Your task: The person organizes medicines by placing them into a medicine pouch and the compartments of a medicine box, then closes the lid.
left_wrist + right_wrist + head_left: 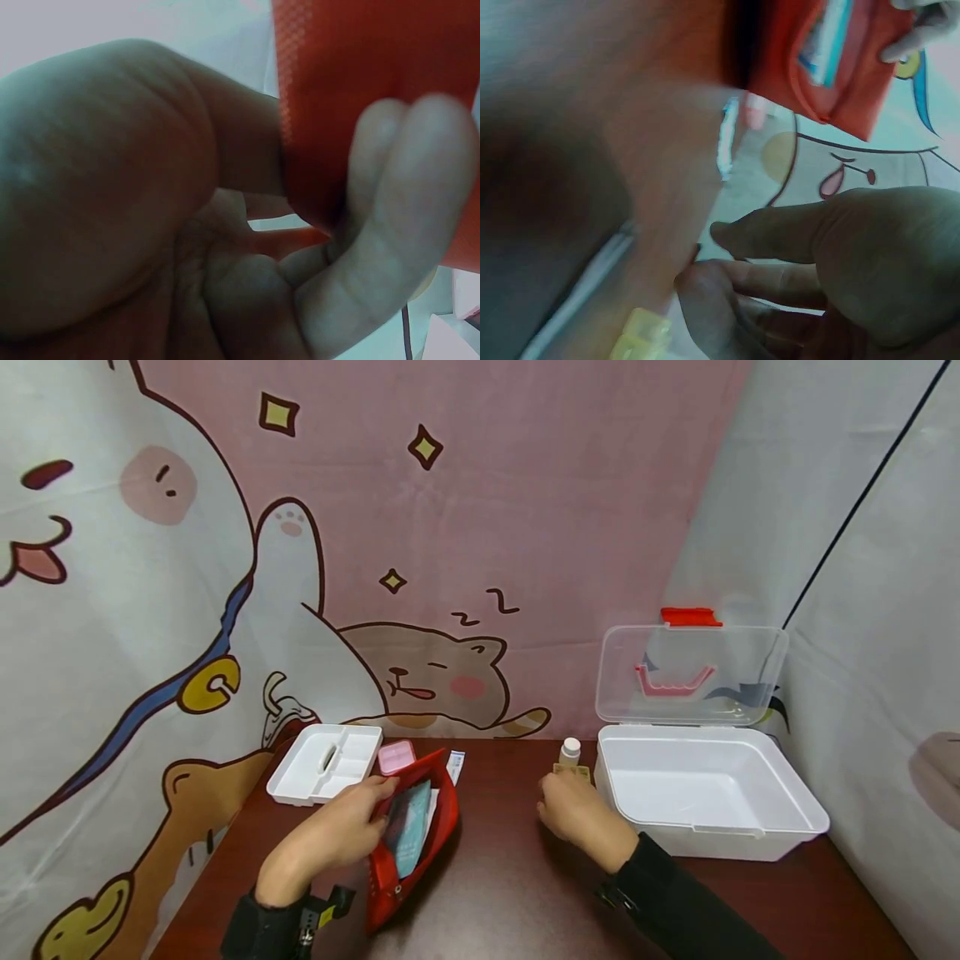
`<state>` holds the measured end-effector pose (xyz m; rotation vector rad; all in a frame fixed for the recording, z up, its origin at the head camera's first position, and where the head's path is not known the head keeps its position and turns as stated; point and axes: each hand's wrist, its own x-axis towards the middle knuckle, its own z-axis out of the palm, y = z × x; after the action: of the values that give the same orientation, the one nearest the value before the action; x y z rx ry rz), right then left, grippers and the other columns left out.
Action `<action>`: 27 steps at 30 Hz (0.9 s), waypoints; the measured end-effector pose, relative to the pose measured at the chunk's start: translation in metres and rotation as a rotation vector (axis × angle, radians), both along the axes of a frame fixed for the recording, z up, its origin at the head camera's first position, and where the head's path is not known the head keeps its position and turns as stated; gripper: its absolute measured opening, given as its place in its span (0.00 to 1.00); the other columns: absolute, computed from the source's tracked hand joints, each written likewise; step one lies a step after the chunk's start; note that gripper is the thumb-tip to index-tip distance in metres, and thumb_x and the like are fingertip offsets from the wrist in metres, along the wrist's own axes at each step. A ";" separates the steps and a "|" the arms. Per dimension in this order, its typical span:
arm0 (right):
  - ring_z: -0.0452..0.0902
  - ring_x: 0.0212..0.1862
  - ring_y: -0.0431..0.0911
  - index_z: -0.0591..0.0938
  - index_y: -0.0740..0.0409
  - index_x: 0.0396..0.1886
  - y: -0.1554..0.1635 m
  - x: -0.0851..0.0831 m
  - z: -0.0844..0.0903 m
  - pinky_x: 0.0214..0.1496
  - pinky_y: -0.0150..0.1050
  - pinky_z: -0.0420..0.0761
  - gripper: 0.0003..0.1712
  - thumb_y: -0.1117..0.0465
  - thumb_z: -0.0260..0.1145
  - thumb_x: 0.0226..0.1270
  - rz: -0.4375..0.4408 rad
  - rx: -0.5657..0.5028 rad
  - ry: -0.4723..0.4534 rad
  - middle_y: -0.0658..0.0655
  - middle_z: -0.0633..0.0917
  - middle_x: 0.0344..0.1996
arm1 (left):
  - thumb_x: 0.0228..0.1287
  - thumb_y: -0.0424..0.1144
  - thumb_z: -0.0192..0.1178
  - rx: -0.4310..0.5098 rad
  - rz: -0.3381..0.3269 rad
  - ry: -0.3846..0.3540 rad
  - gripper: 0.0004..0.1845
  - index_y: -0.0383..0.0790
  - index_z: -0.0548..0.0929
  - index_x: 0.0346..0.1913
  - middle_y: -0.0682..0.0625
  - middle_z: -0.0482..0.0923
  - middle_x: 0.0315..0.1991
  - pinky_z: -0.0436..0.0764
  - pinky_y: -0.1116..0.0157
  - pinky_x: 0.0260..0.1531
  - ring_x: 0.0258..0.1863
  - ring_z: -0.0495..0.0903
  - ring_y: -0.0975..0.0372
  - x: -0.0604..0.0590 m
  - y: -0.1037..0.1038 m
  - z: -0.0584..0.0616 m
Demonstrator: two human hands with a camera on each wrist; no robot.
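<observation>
A red pouch (447, 810) hangs open at the top in my left hand (348, 822). The left wrist view shows the thumb and fingers pinching the edge of the red material (375, 52). Inside the pouch, a light-blue packet (412, 835) and something white beside it can be seen. My right hand (573, 810) is low over the table, just in front of a small yellow item (582, 771) and a white-capped bottle (570, 752). In the right wrist view its fingers (757, 277) are loosely bent, a gap separates thumb and forefinger, and no held thing shows.
To the right stands a white box (720, 843) with its clear lid (690, 652) raised against the back. A white compartment case (300, 772) lies at the left. Behind the pouch are a pink case (395, 754) and a small white tube-like item (455, 764).
</observation>
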<state>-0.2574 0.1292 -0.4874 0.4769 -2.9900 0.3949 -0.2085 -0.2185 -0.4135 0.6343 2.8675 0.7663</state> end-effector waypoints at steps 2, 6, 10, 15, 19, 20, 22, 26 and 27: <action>0.89 0.35 0.59 0.85 0.62 0.25 0.004 0.004 -0.006 0.39 0.57 0.88 0.11 0.66 0.79 0.63 -0.010 0.026 -0.020 0.65 0.89 0.29 | 0.70 0.25 0.62 0.004 0.000 -0.005 0.31 0.29 0.78 0.76 0.39 0.81 0.71 0.81 0.48 0.65 0.61 0.81 0.55 0.000 0.000 0.000; 0.88 0.33 0.60 0.85 0.61 0.25 0.008 0.008 -0.014 0.37 0.58 0.88 0.11 0.66 0.79 0.63 -0.027 0.075 -0.045 0.64 0.89 0.29 | 0.70 0.25 0.62 0.000 0.000 -0.003 0.31 0.30 0.78 0.76 0.39 0.82 0.71 0.82 0.50 0.63 0.59 0.80 0.55 0.000 0.001 0.000; 0.87 0.32 0.60 0.85 0.60 0.23 0.012 0.008 -0.022 0.35 0.58 0.87 0.10 0.69 0.77 0.60 -0.042 0.097 -0.040 0.63 0.88 0.28 | 0.69 0.25 0.61 -0.010 0.002 0.003 0.31 0.32 0.80 0.75 0.41 0.83 0.67 0.81 0.54 0.58 0.55 0.80 0.56 -0.001 0.000 -0.001; 0.86 0.31 0.59 0.84 0.58 0.22 0.013 0.007 -0.028 0.32 0.58 0.85 0.11 0.69 0.78 0.57 -0.057 0.112 -0.036 0.61 0.87 0.27 | 0.69 0.25 0.61 -0.025 0.019 0.005 0.30 0.36 0.82 0.74 0.47 0.84 0.59 0.80 0.57 0.54 0.51 0.79 0.57 -0.001 -0.001 -0.002; 0.87 0.32 0.59 0.85 0.59 0.23 0.012 0.004 -0.028 0.33 0.58 0.86 0.10 0.68 0.79 0.58 -0.063 0.125 -0.041 0.61 0.88 0.28 | 0.69 0.25 0.61 -0.020 0.015 0.001 0.31 0.34 0.80 0.75 0.44 0.84 0.63 0.81 0.54 0.57 0.53 0.80 0.56 -0.001 -0.001 -0.003; 0.87 0.33 0.59 0.85 0.59 0.24 0.012 0.004 -0.028 0.33 0.59 0.86 0.09 0.67 0.79 0.59 -0.067 0.129 -0.045 0.62 0.88 0.28 | 0.69 0.25 0.61 -0.019 0.017 -0.001 0.31 0.33 0.80 0.76 0.43 0.84 0.64 0.82 0.53 0.59 0.55 0.80 0.56 -0.001 0.000 -0.003; 0.87 0.33 0.59 0.86 0.59 0.25 0.011 0.002 -0.028 0.34 0.59 0.86 0.10 0.65 0.79 0.61 -0.071 0.130 -0.043 0.62 0.89 0.29 | 0.70 0.25 0.61 -0.015 0.017 -0.007 0.31 0.31 0.79 0.76 0.41 0.83 0.68 0.82 0.50 0.62 0.58 0.81 0.55 -0.001 0.000 -0.003; 0.88 0.34 0.58 0.84 0.56 0.23 0.009 0.000 -0.024 0.35 0.59 0.86 0.13 0.61 0.79 0.64 -0.071 0.092 -0.024 0.61 0.90 0.29 | 0.70 0.25 0.61 -0.015 0.023 -0.011 0.32 0.31 0.78 0.77 0.40 0.82 0.71 0.81 0.48 0.65 0.60 0.80 0.54 -0.001 -0.001 -0.002; 0.87 0.34 0.57 0.84 0.55 0.23 0.007 0.000 -0.022 0.35 0.58 0.86 0.13 0.60 0.79 0.64 -0.067 0.072 -0.019 0.60 0.89 0.28 | 0.70 0.25 0.60 -0.017 0.022 -0.008 0.32 0.31 0.78 0.77 0.40 0.82 0.70 0.81 0.48 0.64 0.59 0.80 0.54 -0.001 -0.001 -0.002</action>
<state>-0.2575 0.1366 -0.5092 0.3797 -3.0376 0.2881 -0.2100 -0.2192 -0.4153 0.5976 2.8745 0.7455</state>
